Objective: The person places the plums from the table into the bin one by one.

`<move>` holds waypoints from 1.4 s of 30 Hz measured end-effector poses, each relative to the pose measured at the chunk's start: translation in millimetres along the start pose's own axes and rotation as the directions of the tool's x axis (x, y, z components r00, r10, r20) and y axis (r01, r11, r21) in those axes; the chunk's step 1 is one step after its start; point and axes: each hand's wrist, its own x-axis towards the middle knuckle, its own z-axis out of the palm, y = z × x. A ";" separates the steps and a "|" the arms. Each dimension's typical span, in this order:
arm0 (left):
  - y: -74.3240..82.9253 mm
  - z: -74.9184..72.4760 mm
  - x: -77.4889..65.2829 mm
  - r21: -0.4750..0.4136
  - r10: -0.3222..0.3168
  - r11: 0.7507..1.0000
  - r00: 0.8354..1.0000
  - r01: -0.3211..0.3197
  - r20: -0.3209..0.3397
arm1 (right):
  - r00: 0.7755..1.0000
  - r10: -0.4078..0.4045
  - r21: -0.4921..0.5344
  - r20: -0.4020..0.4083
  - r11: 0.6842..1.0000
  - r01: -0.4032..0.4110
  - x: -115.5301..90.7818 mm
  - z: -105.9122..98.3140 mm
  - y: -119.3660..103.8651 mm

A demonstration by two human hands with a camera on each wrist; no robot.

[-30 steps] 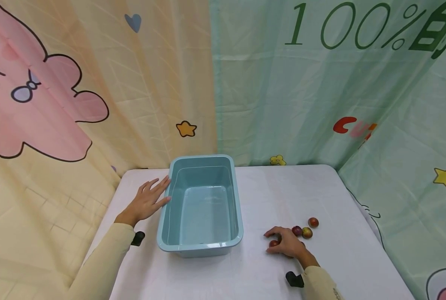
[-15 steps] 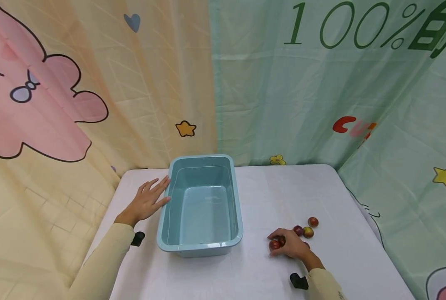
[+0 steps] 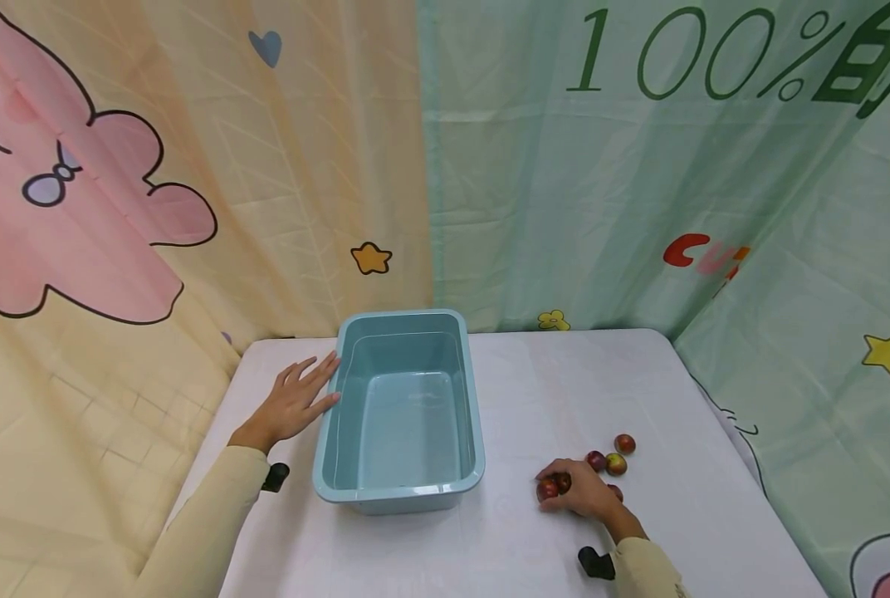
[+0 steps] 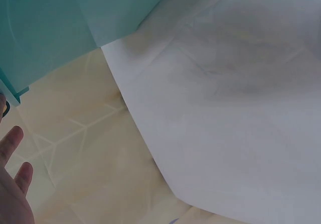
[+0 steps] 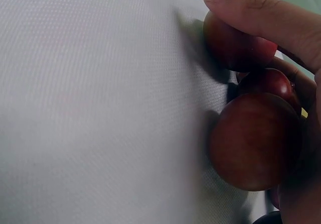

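Observation:
A light blue plastic basin [image 3: 476,415] stands on the white-covered table. My left hand [image 3: 284,407], fingers spread, rests its fingertips on the basin's left rim. Right of the basin, my right hand [image 3: 585,490] reaches low over several small, dark red plums. Its thumb and fingers curl round one plum [image 3: 546,489], and a second plum [image 3: 564,482] lies tucked in beside it. From the right wrist, the thumb presses on a plum [image 5: 235,43], while another plum [image 5: 255,141] sits under the palm. A further plum [image 3: 615,492] peeks out behind the hand.
Just past the right hand lie a purple plum [image 3: 596,461], a yellowish plum [image 3: 616,464] and a red plum [image 3: 625,443]. Printed curtains [image 3: 550,208] hang behind and beside the table [image 3: 535,374]. A black wrist mount [image 3: 596,563] juts from the right sleeve.
My right hand has shifted slightly right, and two plums now show between its thumb and fingers instead of mostly one. My left hand and the basin have stayed put.

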 end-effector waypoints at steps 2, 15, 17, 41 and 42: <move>-0.4 0.3 0.3 0.003 -0.001 1.000 1.000 0.001 -0.001 | 1.000 0.000 0.002 -0.007 1.000 0.000 0.4 0.2 0.7; -0.9 1.1 0.2 0.011 -0.002 1.000 1.000 0.002 -0.001 | 0.999 0.022 0.036 -0.044 0.999 -0.020 1.0 1.3 0.0; -0.8 1.2 0.2 0.011 -0.002 1.000 1.000 0.002 -0.001 | 0.998 0.031 0.047 -0.050 0.998 -0.029 1.5 1.8 0.2; -1.1 0.1 -1.0 0.019 -0.004 1.000 1.000 0.004 0.004 | 0.985 0.086 0.013 -0.147 0.996 -0.085 17.7 0.7 -21.2; -0.9 -0.2 -0.9 0.019 -0.004 1.000 1.000 0.004 0.004 | 0.985 0.092 0.014 -0.143 0.996 -0.091 19.2 -0.1 -22.9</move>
